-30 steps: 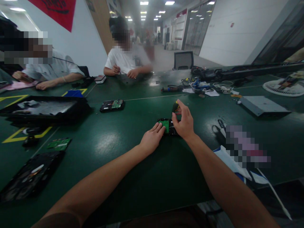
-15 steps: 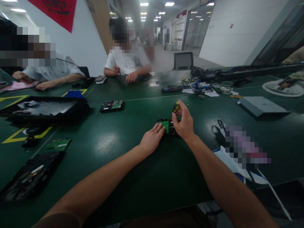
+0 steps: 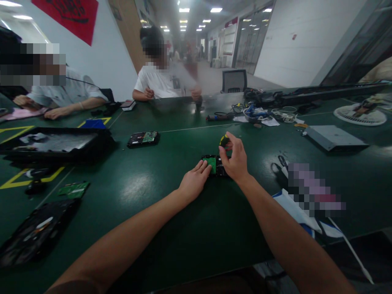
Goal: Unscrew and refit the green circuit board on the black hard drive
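Note:
A hard drive [image 3: 219, 166] with a green circuit board [image 3: 211, 163] lies flat on the green table in front of me. My left hand [image 3: 194, 179] rests on the drive's left side, its fingers stretched out over the board; its thumb is hidden. My right hand [image 3: 235, 158] is closed round the black and yellow handle of a screwdriver [image 3: 224, 141], held upright above the drive's right part. That hand covers the drive's right end, and the screwdriver's tip cannot be made out.
Another hard drive [image 3: 143, 139] lies further left. A black tray [image 3: 107, 141], a loose circuit board [image 3: 73, 189] and an opened black casing [image 3: 39, 228] are at left. Cables [image 3: 259, 112] and a grey metal box [image 3: 335, 136] lie right. Two people sit across the table.
My right hand and the screwdriver handle have shifted slightly, the handle tilting a little differently. My left hand stays on the drive. The person opposite has raised one hand.

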The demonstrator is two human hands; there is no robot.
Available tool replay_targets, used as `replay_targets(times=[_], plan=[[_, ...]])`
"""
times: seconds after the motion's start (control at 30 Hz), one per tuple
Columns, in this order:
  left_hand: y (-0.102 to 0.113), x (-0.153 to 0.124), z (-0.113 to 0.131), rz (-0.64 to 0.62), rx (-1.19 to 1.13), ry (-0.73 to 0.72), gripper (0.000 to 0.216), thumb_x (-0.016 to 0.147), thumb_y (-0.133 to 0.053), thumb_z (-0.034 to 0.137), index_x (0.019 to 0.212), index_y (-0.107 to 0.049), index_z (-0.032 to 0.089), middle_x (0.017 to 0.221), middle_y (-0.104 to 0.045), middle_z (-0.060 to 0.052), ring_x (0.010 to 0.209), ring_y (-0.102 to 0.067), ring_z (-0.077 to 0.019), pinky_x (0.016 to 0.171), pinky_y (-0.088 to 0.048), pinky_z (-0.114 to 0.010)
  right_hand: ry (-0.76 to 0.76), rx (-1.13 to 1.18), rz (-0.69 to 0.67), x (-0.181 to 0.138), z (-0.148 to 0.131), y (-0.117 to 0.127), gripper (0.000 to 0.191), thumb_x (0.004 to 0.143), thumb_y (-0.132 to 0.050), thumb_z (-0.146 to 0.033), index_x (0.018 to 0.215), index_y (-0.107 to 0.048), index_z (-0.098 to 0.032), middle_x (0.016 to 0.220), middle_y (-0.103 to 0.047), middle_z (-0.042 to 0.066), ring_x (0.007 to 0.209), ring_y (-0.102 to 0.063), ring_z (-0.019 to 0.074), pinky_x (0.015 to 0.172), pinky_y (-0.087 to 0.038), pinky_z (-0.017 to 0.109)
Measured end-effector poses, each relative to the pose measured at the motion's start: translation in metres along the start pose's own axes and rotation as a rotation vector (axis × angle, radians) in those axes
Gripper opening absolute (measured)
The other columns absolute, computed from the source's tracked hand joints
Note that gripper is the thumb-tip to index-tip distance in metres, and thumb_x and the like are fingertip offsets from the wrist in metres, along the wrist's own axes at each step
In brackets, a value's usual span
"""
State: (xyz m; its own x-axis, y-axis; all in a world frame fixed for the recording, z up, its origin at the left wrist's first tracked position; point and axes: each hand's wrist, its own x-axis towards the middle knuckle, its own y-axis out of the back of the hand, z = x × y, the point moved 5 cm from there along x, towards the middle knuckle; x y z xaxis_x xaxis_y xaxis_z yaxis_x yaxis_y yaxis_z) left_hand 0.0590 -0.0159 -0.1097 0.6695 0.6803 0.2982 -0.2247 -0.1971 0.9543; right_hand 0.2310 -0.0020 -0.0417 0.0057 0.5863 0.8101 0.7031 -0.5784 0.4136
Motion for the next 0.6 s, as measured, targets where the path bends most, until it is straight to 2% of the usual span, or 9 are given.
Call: replay_targets(times=[0.2,0.4,0.6], plan=[[0.0009,-0.0005,-0.0002,0.012,-0.005,0.004,0.043,0.103,-0.048,0.018,0.145,-0.053,0.013,0.154,-0.051,-0.018,0.150,-0.040,-0.0263,0.117,-0.047,-0.042,0.013,0.011,-0.002,-0.0007,0.0019,-0.0021,0.061,0.099,-0.053,-0.027,0.156,-0.032,-0.032,0.137,-0.056,0.011,0.105,-0.065,0.0255,0.095,-0.061,0.050],[-0.0004,-0.0002,-0.0007,0.007,0.002,0.000,0.043,0.103,-0.048,0.018,0.145,-0.053,0.012,0.154,-0.051,-0.019,0.150,-0.039,-0.0271,0.116,-0.047,-0.042,-0.003,-0.018,-0.004,-0.0011,0.0027,-0.0011,0.059,0.099,-0.057,-0.032,0.154,-0.035,-0.032,0.132,-0.058,0.012,0.102,-0.065,0.0264,0.088,-0.063,0.051],[0.0005,0.0000,0.0005,0.010,0.005,-0.004,0.044,0.103,-0.048,0.017,0.145,-0.053,0.010,0.153,-0.052,-0.020,0.149,-0.041,-0.0282,0.117,-0.047,-0.041,0.023,-0.008,-0.009,-0.0003,-0.0017,-0.0002,0.061,0.100,-0.052,-0.027,0.157,-0.032,-0.030,0.137,-0.057,0.013,0.109,-0.064,0.0269,0.094,-0.061,0.051]])
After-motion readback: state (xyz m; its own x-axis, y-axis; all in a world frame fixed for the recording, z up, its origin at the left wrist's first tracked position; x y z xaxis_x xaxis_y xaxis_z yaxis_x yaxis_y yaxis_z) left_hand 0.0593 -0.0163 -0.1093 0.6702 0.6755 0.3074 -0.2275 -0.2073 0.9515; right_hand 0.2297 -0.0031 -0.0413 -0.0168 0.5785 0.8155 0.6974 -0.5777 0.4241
